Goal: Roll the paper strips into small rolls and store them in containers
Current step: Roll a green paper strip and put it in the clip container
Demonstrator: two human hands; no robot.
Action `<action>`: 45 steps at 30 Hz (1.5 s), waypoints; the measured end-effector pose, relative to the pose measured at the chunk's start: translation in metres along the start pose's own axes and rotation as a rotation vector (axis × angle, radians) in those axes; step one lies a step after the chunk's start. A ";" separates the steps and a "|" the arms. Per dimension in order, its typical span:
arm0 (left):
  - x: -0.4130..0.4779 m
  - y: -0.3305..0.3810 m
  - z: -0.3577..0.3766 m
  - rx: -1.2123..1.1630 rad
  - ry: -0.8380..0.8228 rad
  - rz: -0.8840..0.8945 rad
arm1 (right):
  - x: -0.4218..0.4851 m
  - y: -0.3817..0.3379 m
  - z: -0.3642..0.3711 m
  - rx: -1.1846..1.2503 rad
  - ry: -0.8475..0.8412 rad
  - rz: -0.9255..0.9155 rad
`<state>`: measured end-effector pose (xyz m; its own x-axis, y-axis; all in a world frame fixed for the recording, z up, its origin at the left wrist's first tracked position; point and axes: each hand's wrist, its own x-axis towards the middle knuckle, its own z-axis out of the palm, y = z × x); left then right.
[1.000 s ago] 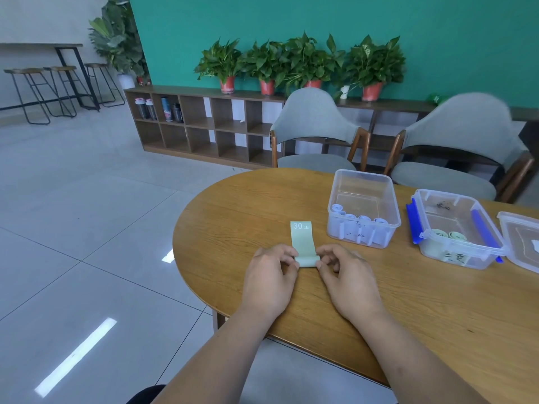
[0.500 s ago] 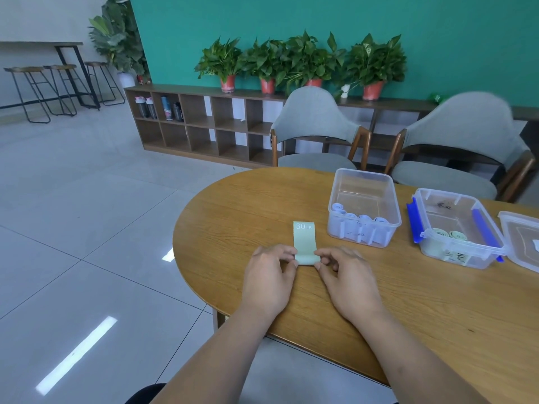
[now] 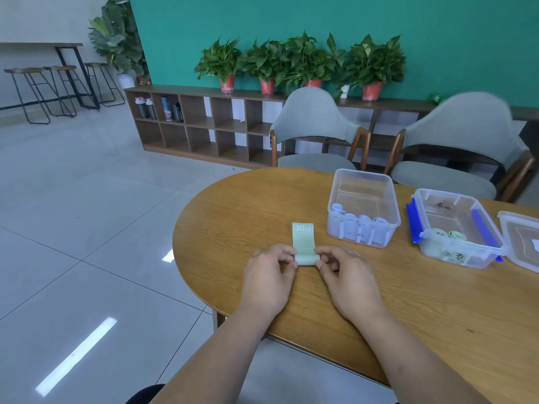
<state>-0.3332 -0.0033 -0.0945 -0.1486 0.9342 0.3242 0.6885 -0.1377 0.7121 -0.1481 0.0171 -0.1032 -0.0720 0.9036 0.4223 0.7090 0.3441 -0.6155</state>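
On the tabletop (image 3: 233, 217) before us, the green strip (image 3: 303, 239) lies with its long axis pointing straight away, its near end curled into a roll. Our left hand (image 3: 269, 277) and right hand (image 3: 348, 277) flank that roll equally near, curled fingers (image 3: 324, 252) pinching its ends. The flat tail stretches beyond them. We cannot judge the roll's tightness, as the fingertips cover it.
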 end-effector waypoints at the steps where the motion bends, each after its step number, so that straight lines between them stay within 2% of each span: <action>1: 0.000 0.000 0.000 -0.010 0.000 -0.005 | 0.000 -0.001 0.000 0.023 0.009 0.014; 9: -0.002 0.001 0.002 0.037 0.018 0.046 | 0.000 0.001 0.003 -0.020 0.014 0.003; 45: -0.001 0.000 0.000 0.031 0.019 0.048 | -0.001 -0.001 0.001 0.024 0.024 0.009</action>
<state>-0.3333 -0.0039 -0.0946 -0.1283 0.9203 0.3696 0.7168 -0.1715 0.6758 -0.1494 0.0160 -0.1032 -0.0485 0.9006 0.4319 0.6927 0.3418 -0.6351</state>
